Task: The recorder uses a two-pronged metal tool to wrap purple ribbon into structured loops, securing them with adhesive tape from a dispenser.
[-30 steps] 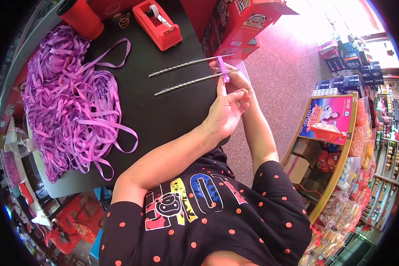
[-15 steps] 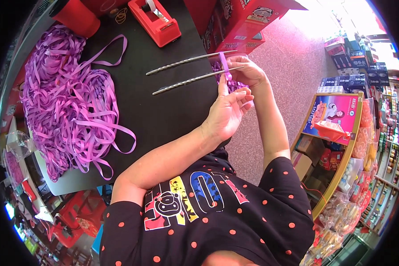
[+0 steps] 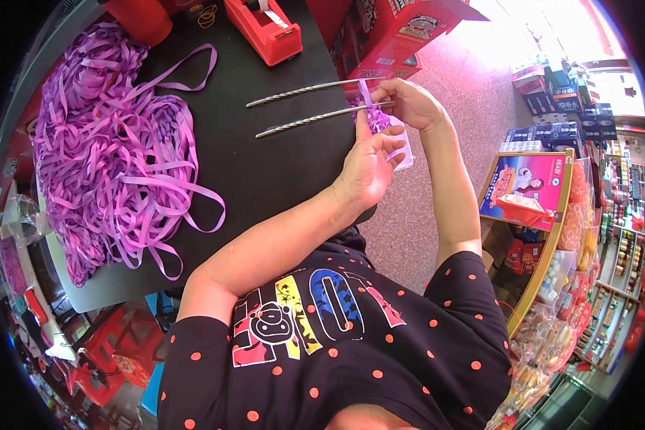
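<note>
Two thin twisted metal rods [image 3: 308, 124] run side by side over the dark table, their right ends near my hands. A narrow purple ribbon [image 3: 365, 93] passes across both rods near those ends. My right hand [image 3: 414, 106] pinches at the ribbon beside the rod ends; its fingertips are partly hidden. Below the lower rod, my left hand [image 3: 367, 168] has its index finger stretched up to the ribbon, with the other fingers loosely bent. Behind the hands, more purple ribbon pieces [image 3: 380, 123] show in a pale container [image 3: 406, 153], mostly covered by my fingers.
A large tangled heap of purple ribbon [image 3: 115, 165] covers the left of the table [image 3: 265, 175]. A red tape dispenser [image 3: 272, 36] and red cup-like container [image 3: 143, 21] stand at the back. Red cartons [image 3: 390, 36] are beyond my hands; a display shelf [image 3: 534, 215] stands at right.
The whole view has shifted slightly, so the table things sit higher and further right. My left hand has dropped a little away from the rods; its index finger still reaches the ribbon.
</note>
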Demonstrator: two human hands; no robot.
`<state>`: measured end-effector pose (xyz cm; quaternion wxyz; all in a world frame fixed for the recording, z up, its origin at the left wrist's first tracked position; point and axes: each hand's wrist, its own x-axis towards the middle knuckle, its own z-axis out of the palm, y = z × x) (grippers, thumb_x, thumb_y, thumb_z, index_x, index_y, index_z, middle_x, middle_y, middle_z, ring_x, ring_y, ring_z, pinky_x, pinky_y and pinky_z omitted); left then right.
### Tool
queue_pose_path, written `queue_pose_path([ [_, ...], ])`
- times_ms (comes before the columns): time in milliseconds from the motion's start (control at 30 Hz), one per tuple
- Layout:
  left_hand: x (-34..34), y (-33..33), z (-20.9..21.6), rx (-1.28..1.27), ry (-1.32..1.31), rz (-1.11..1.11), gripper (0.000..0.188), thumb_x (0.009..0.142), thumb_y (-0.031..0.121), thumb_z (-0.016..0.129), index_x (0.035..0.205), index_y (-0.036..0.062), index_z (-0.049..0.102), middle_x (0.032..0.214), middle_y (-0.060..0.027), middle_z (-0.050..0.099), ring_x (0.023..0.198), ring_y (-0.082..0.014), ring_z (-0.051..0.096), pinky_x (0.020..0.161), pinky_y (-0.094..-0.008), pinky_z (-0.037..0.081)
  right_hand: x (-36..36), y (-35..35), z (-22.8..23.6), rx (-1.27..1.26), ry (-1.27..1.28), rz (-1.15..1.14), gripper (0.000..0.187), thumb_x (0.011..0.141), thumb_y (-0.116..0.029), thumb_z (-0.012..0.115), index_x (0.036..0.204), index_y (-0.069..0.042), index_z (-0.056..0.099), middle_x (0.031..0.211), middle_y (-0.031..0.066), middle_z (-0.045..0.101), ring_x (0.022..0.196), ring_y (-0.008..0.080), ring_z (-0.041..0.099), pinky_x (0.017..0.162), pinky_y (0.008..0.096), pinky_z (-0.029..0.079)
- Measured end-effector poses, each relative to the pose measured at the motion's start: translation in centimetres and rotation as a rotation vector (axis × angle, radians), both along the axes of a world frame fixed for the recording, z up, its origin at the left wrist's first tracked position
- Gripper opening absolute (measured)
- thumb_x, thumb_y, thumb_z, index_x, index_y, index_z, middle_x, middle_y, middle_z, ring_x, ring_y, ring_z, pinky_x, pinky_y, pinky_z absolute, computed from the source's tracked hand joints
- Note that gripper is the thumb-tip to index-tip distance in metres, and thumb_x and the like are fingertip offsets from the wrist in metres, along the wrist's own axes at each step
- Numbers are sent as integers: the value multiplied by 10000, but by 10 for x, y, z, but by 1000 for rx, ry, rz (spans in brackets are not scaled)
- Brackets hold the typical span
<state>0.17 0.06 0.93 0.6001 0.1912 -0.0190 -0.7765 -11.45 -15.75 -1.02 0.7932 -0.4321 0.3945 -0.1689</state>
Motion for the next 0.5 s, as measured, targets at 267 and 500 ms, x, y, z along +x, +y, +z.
queue_pose_path([
  [267, -2, 2, -3, -16, 98, 12, 864, 734, -27, 473, 1433, 349, 132, 1123, -58, 455, 1015, -177, 443, 871, -387, 357, 10, 10, 46, -498, 359, 125, 312, 890, -265, 538, 842, -2, 699, 814, 33, 651, 669, 64, 487, 610, 218, 382],
  [500, 0, 0, -3, -43, 161, -14, 827, 746, -19, 465, 1413, 334, 129, 1036, -76, 533, 954, -203, 515, 872, -376, 406, 3, 13, 31, -404, 289, 55, 260, 865, -267, 618, 855, -21, 701, 746, -19, 590, 646, 44, 442, 595, 204, 351],
])
